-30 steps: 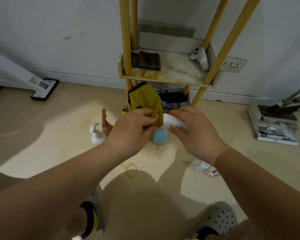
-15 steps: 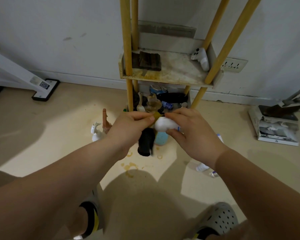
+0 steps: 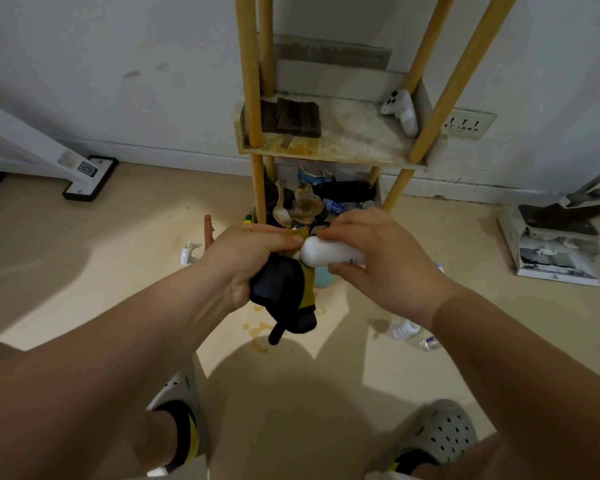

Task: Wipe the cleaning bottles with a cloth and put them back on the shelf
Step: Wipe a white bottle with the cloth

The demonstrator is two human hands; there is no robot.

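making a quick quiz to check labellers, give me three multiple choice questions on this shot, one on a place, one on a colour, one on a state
1. Where is the controller?
A. on the floor
B. on the upper shelf
C. in a box

2. What colour is the cloth in the left hand?
A. yellow and black
B. red
C. white

3. What state is the bottle in?
A. standing on the floor
B. tipped into a box
C. held sideways in the right hand

Answers:
1. B, it lies at the board's right rear corner.
2. A, a yellow edge shows beside the black fabric.
3. C, the fingers and thumb grip it, with one end against the cloth.
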